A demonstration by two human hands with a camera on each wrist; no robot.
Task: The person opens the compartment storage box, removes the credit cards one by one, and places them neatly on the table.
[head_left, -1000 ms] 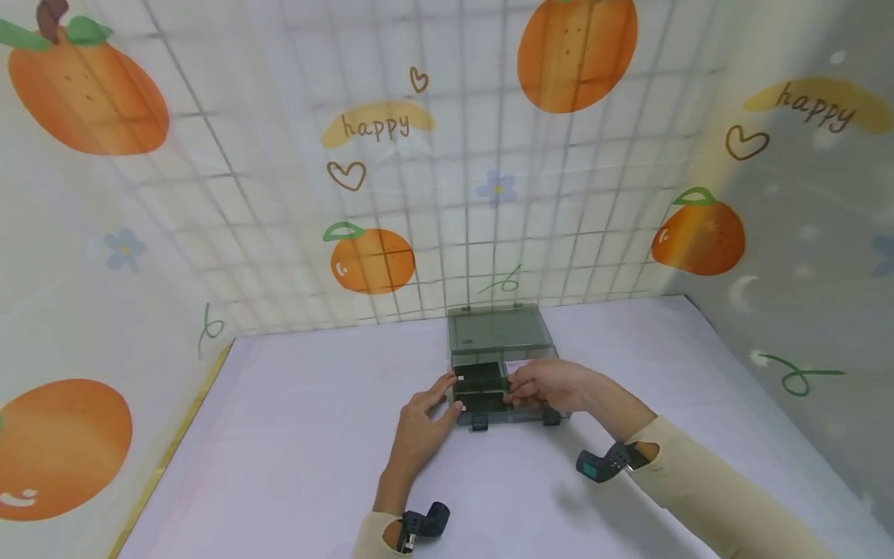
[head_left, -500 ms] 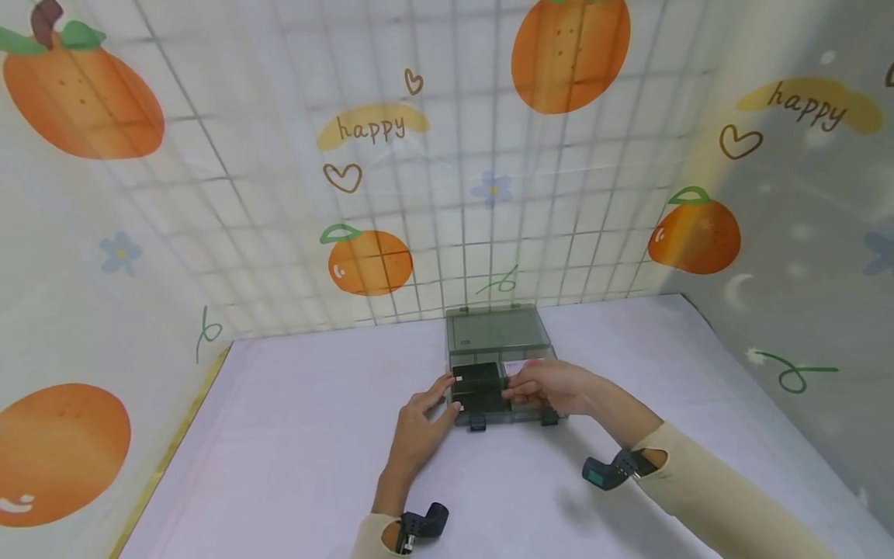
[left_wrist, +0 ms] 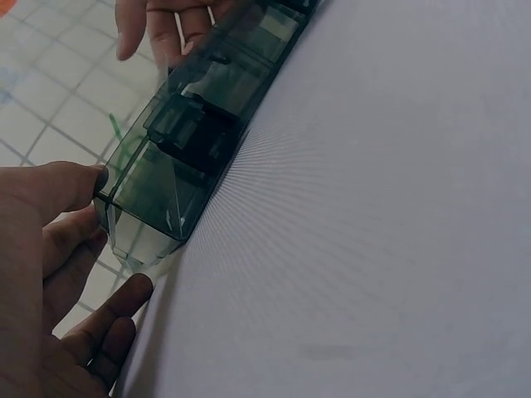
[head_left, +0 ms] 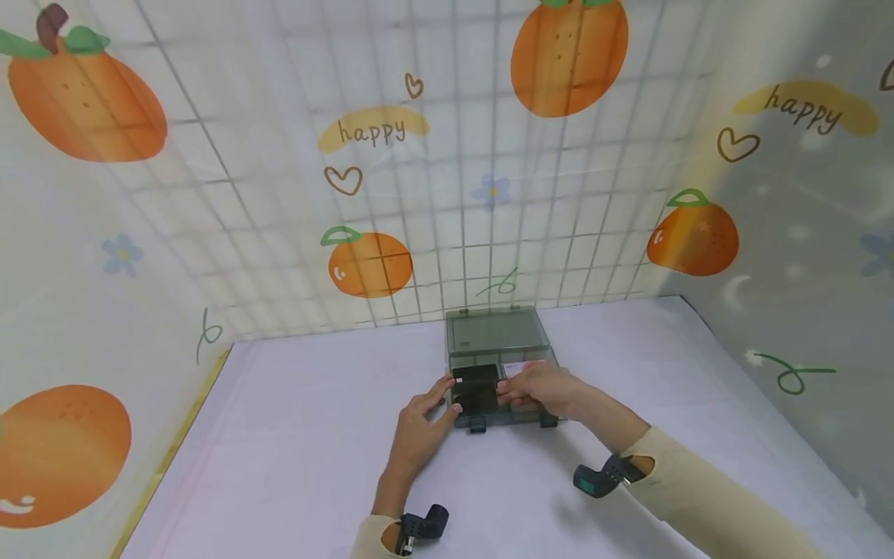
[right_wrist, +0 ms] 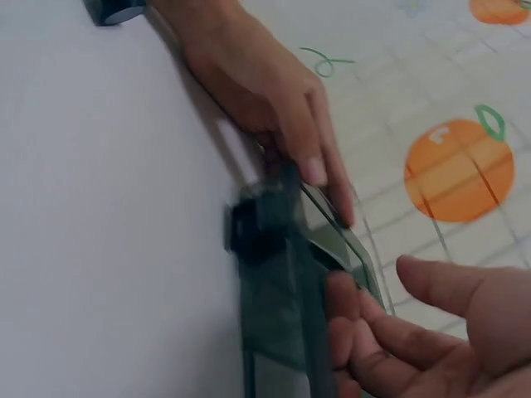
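A translucent grey-green compartment box (head_left: 497, 329) stands on the white table with its lid raised at the back. Two flat black rectangular pieces (head_left: 476, 397) lie one behind the other in its left half, each with a small white mark at the left end. My left hand (head_left: 417, 427) rests against the box's left edge, thumb near the front corner. In the left wrist view its fingers (left_wrist: 124, 311) spread along that side. My right hand (head_left: 548, 388) reaches into the box and touches the right end of the black pieces. In the right wrist view its thumb stands apart from the bent fingers.
A white-and-pink card (head_left: 518, 366) lies in the back right compartment, partly behind my right hand. Two dark latches (head_left: 477, 425) stick out at the box's front. A fruit-printed cloth (head_left: 587, 194) hangs over a wire grid close behind the lid.
The front black piece has shifted left and now shows a taller face, closing the gap to the back one. My right fingers moved slightly left with it. My left hand stayed put.
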